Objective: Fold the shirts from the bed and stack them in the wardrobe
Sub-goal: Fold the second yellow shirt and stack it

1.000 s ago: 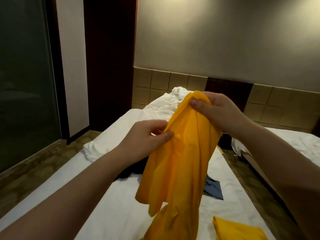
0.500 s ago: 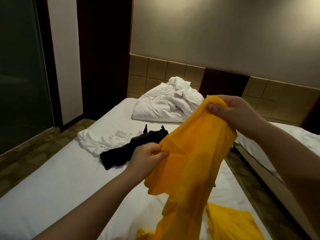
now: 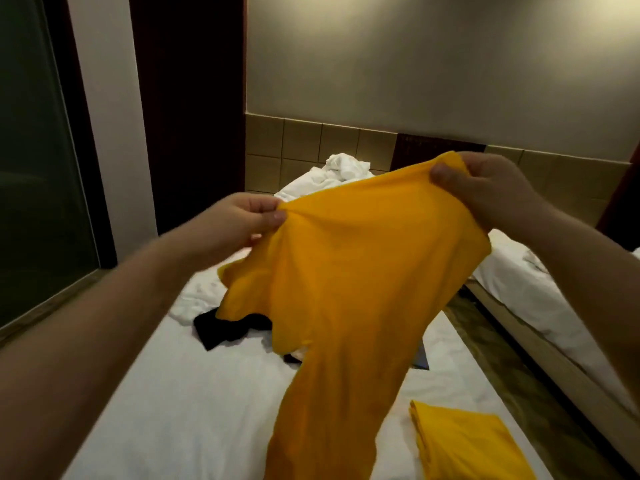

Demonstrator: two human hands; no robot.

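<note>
Both hands hold the yellow shirt (image 3: pixel 349 278) up over the bed (image 3: pixel 180 403): left hand (image 3: pixel 242 221) pinches one top corner, right hand (image 3: pixel 485 195) grips the other. A folded yellow shirt (image 3: pixel 464 445) lies on the bed.

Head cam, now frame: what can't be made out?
- Wardrobe: outside the head view.
- Black garment: head view, mostly behind the held yellow shirt; type unclear.
- Dark blue item: only a sliver shows past that shirt.
- Folded yellow piece: cut off by the bottom edge.
- Held shirt's hem: runs off the bottom edge.
</note>
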